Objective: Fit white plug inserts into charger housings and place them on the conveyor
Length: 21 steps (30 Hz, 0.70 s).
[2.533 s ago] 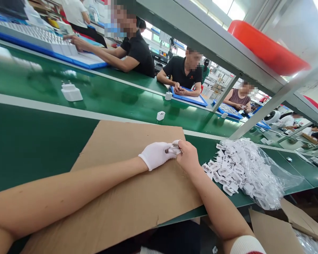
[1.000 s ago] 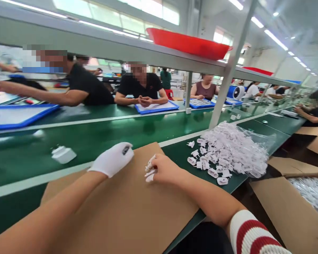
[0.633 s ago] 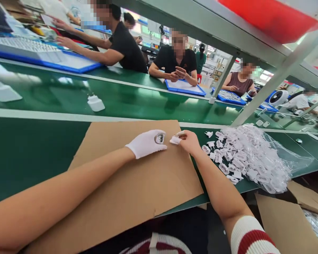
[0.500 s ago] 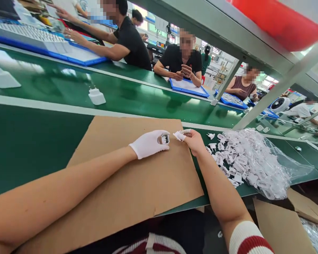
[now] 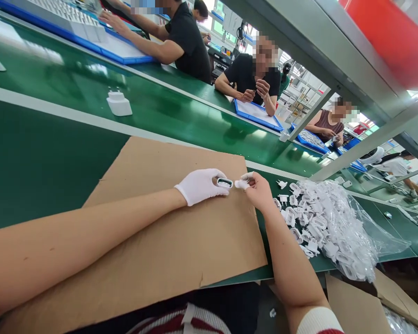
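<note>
My left hand [image 5: 204, 185], in a white glove, grips a white charger housing [image 5: 225, 183] whose open end faces right and shows an oval rim with parts inside. Just right of it, my right hand [image 5: 256, 188] pinches a small white plug cover [image 5: 242, 184] between fingertips that wear white finger covers. A narrow gap separates the two pieces. Both hands are above a brown cardboard sheet [image 5: 181, 236] on the green bench. To the right lies a heap of white plug covers [image 5: 311, 220], partly inside a clear plastic bag [image 5: 355, 232].
Across the bench runs a green conveyor belt [image 5: 181, 120] carrying a white charger [image 5: 119, 103]. Beyond it, co-workers sit behind blue trays [image 5: 257, 116]. A grey metal frame [image 5: 313, 111] slants over the right side. Cardboard [image 5: 355, 301] lies below the bench at right.
The housing has turned so its oval opening shows more fully. The plug cover has turned in my right fingers. The charger on the belt appears further left, and the view has shifted.
</note>
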Available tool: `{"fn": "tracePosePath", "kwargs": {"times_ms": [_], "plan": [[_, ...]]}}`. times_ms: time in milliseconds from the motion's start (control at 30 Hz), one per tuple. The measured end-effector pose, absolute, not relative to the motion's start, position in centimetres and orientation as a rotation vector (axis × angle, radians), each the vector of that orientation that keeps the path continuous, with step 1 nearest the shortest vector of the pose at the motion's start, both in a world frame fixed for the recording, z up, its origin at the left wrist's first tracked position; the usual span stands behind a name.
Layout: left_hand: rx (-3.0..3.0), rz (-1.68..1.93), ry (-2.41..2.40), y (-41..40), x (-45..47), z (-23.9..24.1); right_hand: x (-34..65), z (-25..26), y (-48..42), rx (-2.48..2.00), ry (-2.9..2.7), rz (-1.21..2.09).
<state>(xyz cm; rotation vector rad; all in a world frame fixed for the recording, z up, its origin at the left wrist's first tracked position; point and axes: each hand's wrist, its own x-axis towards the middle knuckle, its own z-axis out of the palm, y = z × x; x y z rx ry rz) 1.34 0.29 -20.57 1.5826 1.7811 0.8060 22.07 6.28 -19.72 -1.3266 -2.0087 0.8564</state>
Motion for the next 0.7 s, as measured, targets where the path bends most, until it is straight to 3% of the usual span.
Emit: {"fn": "tracePosePath", "kwargs": {"times_ms": [367,700], "plan": [[1.573,0.846,1.723,0.5,1.0,-21.3,21.9,-19.3,5.6,-1.279,-2.306,0.664],[1.600,0.848,1.734,0.2,1.0,-20.5,22.1,-19.1,5.6,-1.273,-2.230,0.872]]}}
